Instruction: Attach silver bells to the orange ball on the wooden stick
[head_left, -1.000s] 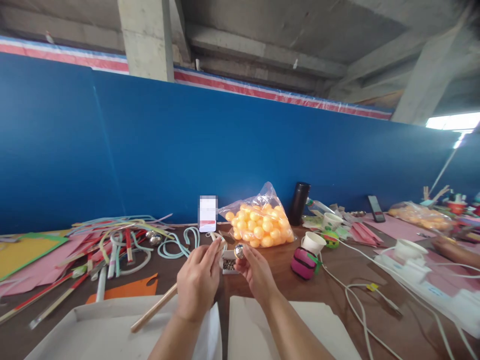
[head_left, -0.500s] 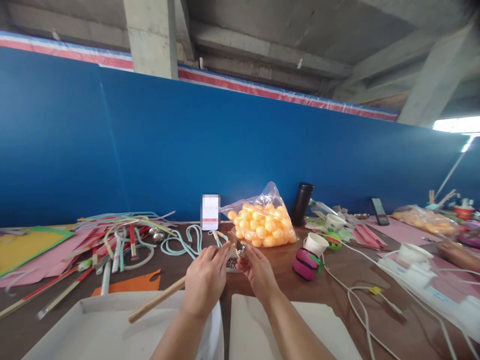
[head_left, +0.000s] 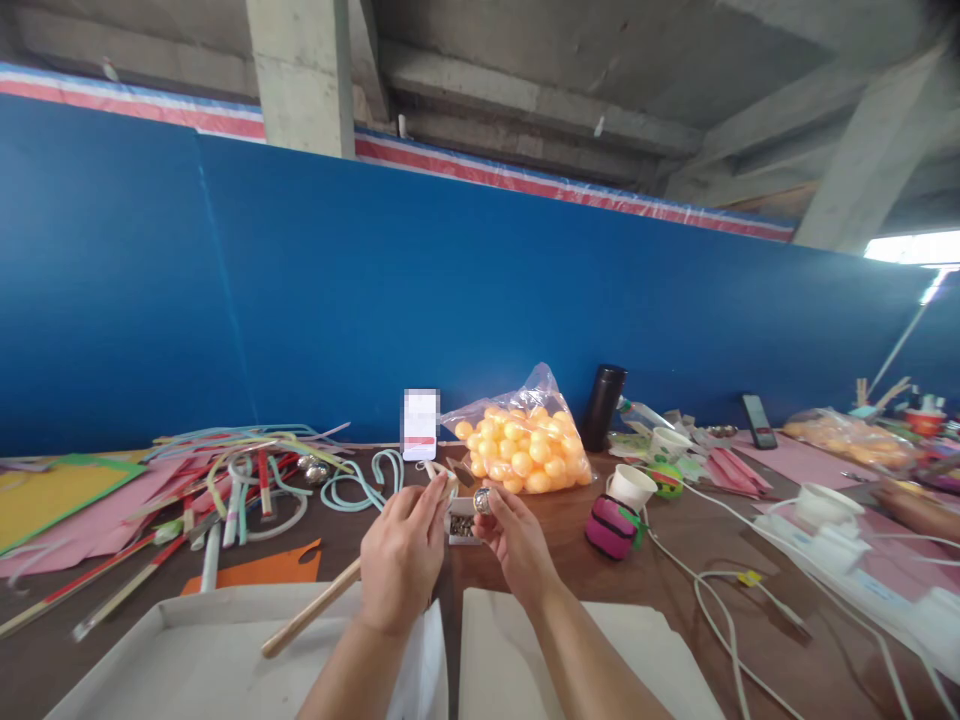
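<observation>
My left hand (head_left: 401, 550) is closed around a slim wooden stick (head_left: 315, 606), which slants from lower left up through the grip; its tip pokes out near the fingertips. Between the fingers of my right hand (head_left: 517, 540) is a round, shiny silver bell (head_left: 482, 500), pinched close to the stick's upper end but apart from it. Behind and between the hands sits a small white box (head_left: 466, 541) with tiny metal pieces in it. Part of that box is covered by my right fingers.
A clear bag of orange balls (head_left: 525, 450) lies beyond my hands. Tubes and striped sticks pile up at left; more silver bells (head_left: 315, 470) rest there. A white tray (head_left: 225, 650) is in front. Right are a pink pouch (head_left: 611, 528), paper cup (head_left: 632, 486), cables and a co-worker's hand.
My hands have drawn apart slightly. The stick's tip has moved left, away from the bell, and more of the small white box shows between them.
</observation>
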